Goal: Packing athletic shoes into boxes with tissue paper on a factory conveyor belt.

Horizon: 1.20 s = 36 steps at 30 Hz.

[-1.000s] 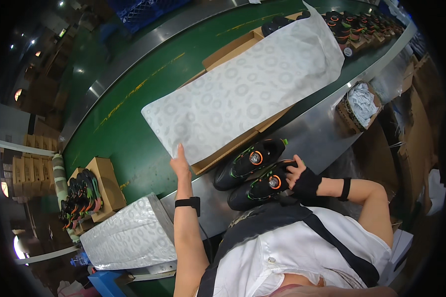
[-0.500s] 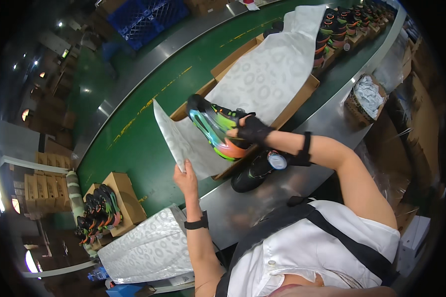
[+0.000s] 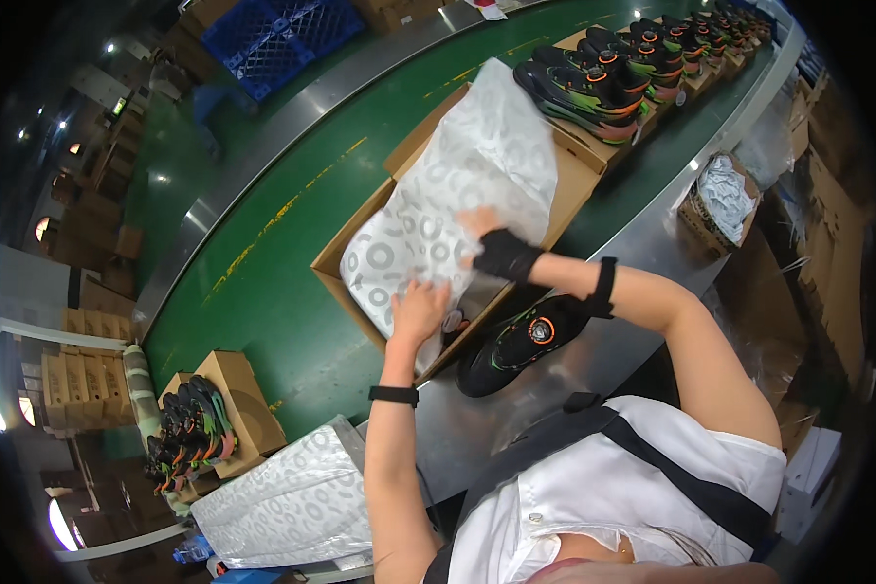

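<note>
An open cardboard shoe box [image 3: 574, 185] sits at the belt's near edge. Patterned white tissue paper [image 3: 380, 248] covers most of its inside; a small part of a shoe shows at the near edge, the rest being hidden. My left hand [image 3: 420, 310] presses on the paper at the near left end, its fingers spread. My right hand [image 3: 501, 251], in a black fingerless glove, is over the middle of the paper with thumb and fingers apart, blurred by motion. A black sneaker [image 3: 521, 341] with an orange-ringed dial lies on the metal ledge below my right wrist.
Rows of black and green sneakers [image 3: 594, 92] on boxes line the green belt [image 3: 263, 282] toward the far right. More shoes [image 3: 195, 419] stand beside a box at left. A stack of tissue paper [image 3: 282, 496] lies near my left arm. A small carton of crumpled paper [image 3: 723, 195] is at right.
The multicoloured shoe left my right hand and is now mostly hidden under the paper. The paper's left flap has folded over into the box. My left hand moved right onto it.
</note>
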### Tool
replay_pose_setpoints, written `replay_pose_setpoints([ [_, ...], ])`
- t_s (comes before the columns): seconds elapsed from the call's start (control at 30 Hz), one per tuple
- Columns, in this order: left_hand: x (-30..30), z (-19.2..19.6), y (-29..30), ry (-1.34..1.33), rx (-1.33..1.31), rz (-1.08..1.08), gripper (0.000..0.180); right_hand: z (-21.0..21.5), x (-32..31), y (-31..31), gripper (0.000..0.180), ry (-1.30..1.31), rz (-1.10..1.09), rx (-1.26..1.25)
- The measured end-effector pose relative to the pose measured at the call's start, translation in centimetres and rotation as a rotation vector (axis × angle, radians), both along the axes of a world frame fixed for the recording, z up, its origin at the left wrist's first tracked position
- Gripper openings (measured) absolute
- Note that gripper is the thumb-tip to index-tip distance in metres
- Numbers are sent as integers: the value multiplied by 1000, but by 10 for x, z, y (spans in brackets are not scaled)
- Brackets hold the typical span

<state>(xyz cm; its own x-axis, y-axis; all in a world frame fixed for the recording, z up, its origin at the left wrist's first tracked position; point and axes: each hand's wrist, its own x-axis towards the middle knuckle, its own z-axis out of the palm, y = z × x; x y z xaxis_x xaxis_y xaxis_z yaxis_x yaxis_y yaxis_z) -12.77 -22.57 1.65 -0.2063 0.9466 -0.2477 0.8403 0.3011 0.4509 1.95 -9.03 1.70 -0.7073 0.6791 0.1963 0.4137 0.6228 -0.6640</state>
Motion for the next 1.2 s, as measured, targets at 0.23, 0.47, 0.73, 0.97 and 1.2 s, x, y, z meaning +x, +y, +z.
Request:
replay_pose_setpoints([
  [0.23,16,-7,5,560,-65,90,53,22,124,39,56,454,-354,-407],
  [0.47,89,29,-32,-355,281,-94,72,-69,207,-5,35,-15,-241,-850],
  [0.73,100,10,-82,-729,307,332,67,9,149,-17,44,56,87,-1563],
  [0.97,42,49,-28,-1704,552,821,51,15,114,-16,46,-83,115,-1100],
  [1.2,-45,-31,14,-1615,-91,952,67,-41,73,-35,33,414,-321,-1488],
])
